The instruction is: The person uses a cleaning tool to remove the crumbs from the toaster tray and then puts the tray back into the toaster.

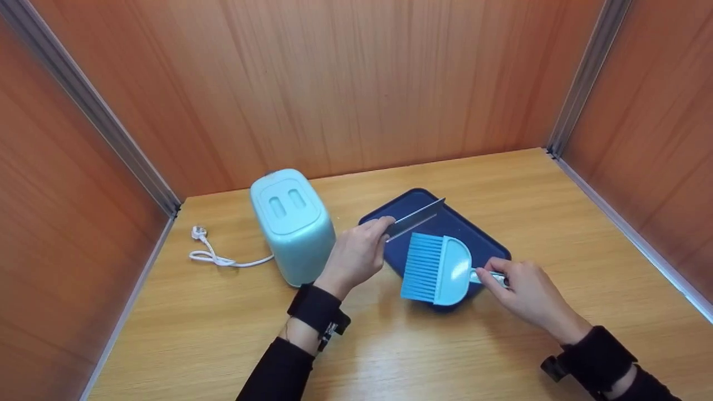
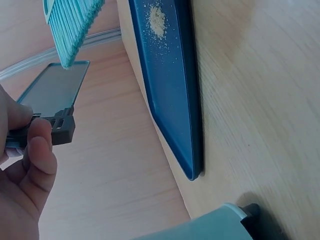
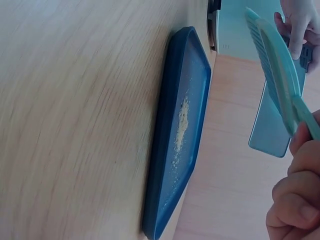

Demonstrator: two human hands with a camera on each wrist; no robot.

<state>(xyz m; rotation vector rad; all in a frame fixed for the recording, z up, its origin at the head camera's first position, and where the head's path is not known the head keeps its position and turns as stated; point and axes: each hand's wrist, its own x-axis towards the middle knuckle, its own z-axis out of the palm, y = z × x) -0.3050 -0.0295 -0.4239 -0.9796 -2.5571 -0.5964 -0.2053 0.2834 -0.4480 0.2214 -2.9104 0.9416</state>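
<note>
"What writing can you read?"
"On the pale-blue appliance (image 1: 303, 250) I get faint marks, too small for me to read."

"Containers?"
"A navy tray (image 2: 172, 95) lies on the table (image 1: 356, 362), crumbs (image 2: 157, 21) heaped and scattered in it."

"And the grips?"
"I see the left hand (image 1: 356, 250) with thumb and fingers closed on the dark handle of a flat panel (image 1: 416, 218), raised above the tray. The right hand (image 1: 526, 287) pinches the brush (image 1: 455, 273) by its handle, bristles toward the left hand, also up off the tray."
</note>
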